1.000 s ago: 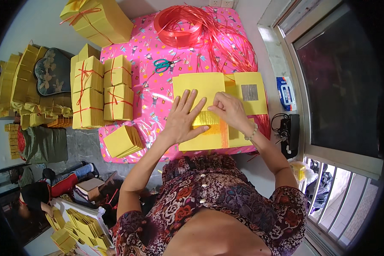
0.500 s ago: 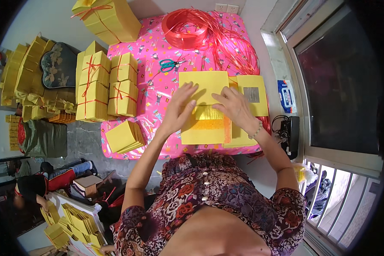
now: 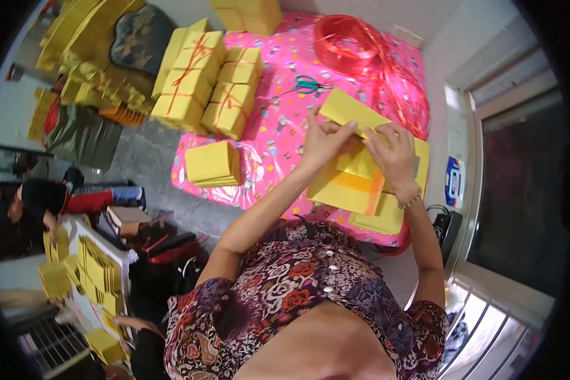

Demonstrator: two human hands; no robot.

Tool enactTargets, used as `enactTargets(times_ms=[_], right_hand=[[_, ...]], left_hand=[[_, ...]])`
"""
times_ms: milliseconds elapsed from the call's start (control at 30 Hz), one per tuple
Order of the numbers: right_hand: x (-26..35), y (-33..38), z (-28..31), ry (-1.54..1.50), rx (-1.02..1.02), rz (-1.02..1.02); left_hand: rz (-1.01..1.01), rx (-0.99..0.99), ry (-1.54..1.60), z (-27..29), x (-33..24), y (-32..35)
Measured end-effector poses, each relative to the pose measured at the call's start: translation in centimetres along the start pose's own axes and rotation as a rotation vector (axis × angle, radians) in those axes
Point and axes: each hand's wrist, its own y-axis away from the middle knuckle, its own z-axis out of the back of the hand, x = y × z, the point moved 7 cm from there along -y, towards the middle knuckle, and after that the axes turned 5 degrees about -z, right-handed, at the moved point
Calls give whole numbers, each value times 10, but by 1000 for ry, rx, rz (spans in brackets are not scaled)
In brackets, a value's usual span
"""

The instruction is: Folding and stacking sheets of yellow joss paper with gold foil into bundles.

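A yellow paper sheet (image 3: 351, 109) slants across the near right of the pink table, its far part folded over. My left hand (image 3: 323, 138) grips its left side, with the thumb reaching along the fold. Against the same fold, my right hand (image 3: 391, 155) has curled fingers pinching the paper, and a beaded bracelet circles its wrist. Below both hands, a sheet with a gold foil patch and an orange band (image 3: 354, 182) shows. More yellow paper (image 3: 386, 215) lies under and right of it, partly hidden by my right hand and forearm.
Teal-handled scissors (image 3: 306, 84) lie beyond my hands, near a coil of red plastic ribbon (image 3: 342, 47). Tied yellow bundles (image 3: 193, 82) and a loose yellow stack (image 3: 212, 163) stand on the left. A window (image 3: 516, 183) borders the right. People handle yellow paper at a white table (image 3: 82, 304), lower left.
My hands have gone from lying over the paper to gripping it at the fold. The sheet now sits tilted. The whole view has turned and shifted.
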Motion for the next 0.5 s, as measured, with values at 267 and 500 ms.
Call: enactTargets(times_ms=[267,500], right_hand=[[33,-17,-7,-158,116,22],[27,1,-8,-301,155,-127]], left_hand=[[-185,-122,215,46,2,6],[-268,-505,148,213,-2,55]])
